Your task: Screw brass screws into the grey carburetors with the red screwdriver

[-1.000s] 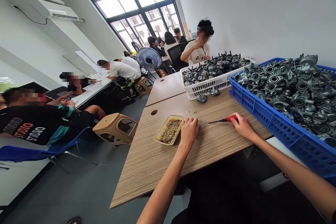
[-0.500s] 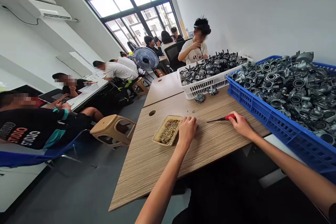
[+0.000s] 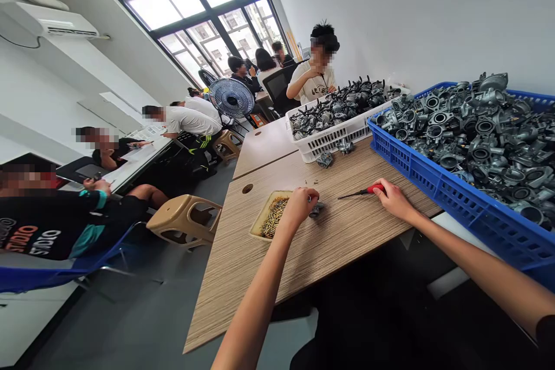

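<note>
In the head view my left hand (image 3: pixel 299 207) is closed, its fingers bent over a small grey metal carburetor (image 3: pixel 317 210) low on the table. The hand hides part of it. Directly left of that hand lies a shallow cream tray (image 3: pixel 256 230) of brass-coloured screws (image 3: pixel 274 217), its right side covered by my wrist. My right hand (image 3: pixel 393 201) grips the red handle of a screwdriver (image 3: pixel 363 191), whose dark shaft points left toward the carburetor, apart from it. Two more carburetors (image 3: pixel 324 159) sit by the white basket, and a few loose small pieces (image 3: pixel 311 181) lie nearer.
A blue crate (image 3: pixel 427 176) heaped with carburetors stands at the right. Behind the table's middle is a white basket (image 3: pixel 318 149) of dark-fitted carburetors, with a co-worker (image 3: pixel 314 72) beyond it. Left are a tan stool (image 3: pixel 184 217), a fan (image 3: pixel 232 98) and several seated people.
My left hand has shifted slightly left and turned, so the carburetor beside its fingers now shows. My right hand still holds the screwdriver. The whole view has swung a little.
</note>
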`<state>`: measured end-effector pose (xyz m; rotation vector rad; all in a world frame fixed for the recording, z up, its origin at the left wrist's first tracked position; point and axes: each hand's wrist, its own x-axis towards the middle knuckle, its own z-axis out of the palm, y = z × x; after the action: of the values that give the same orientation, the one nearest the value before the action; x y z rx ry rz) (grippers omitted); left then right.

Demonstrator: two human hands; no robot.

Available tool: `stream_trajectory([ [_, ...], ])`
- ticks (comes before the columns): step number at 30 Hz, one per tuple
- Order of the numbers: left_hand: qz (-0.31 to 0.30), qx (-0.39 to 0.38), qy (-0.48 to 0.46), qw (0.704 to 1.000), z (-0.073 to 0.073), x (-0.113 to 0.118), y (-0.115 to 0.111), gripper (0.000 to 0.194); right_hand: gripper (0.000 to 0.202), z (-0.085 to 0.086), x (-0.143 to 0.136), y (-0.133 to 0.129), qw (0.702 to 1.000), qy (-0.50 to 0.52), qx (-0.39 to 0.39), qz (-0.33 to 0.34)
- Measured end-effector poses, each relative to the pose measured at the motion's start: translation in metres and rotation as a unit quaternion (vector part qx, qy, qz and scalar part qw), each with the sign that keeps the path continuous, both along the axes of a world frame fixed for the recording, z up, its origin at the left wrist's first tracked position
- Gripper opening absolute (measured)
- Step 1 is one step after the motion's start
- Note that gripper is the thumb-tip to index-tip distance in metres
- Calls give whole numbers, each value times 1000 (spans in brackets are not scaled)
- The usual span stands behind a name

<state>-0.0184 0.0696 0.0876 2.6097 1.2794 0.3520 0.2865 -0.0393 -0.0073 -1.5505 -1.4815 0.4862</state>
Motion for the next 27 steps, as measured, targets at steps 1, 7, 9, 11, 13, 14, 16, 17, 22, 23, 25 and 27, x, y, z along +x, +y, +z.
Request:
stream_trajectory([
  [1, -2, -3, 2, 1000, 1, 0, 2, 24, 15, 0, 0, 0, 1000, 3, -2, 2],
  [7, 9, -11, 16, 1000, 1, 2, 5, 27, 13, -2, 0, 2, 1000, 14, -8, 9],
  [9, 6, -11, 27, 1000, 1, 4, 5, 28, 15, -2, 0, 1, 1000, 12, -13, 9],
  [11, 9, 1, 39, 999, 0, 5, 4, 28, 16, -1, -1, 1, 1000, 10, -16, 11],
  [13, 15, 18, 51, 998, -4, 5, 1, 27, 17, 0, -1, 0, 1000, 10, -14, 11],
  [14, 21, 27, 55, 998, -7, 5, -1, 25, 17, 0, -1, 0, 1000, 11, -13, 11],
  [16, 32, 41, 49, 997, -14, 3, -7, 21, 16, 0, -2, 0, 1000, 13, -11, 9],
  [17, 38, 45, 40, 997, -17, 1, -10, 20, 16, 0, -2, 0, 1000, 13, -11, 9],
  [22, 52, 46, 8, 998, -17, -5, -15, 19, 14, 0, -3, 0, 1000, 20, -9, 9],
  [23, 52, 50, 8, 997, -13, -5, -13, 20, 14, 0, -3, 0, 1000, 21, -8, 10],
  [25, 49, 60, 14, 997, -3, -5, -9, 20, 13, 0, -3, 0, 1000, 24, -7, 11],
  [27, 42, 56, 35, 997, 6, -3, -4, 20, 13, 0, -3, 0, 1000, 26, -8, 12],
])
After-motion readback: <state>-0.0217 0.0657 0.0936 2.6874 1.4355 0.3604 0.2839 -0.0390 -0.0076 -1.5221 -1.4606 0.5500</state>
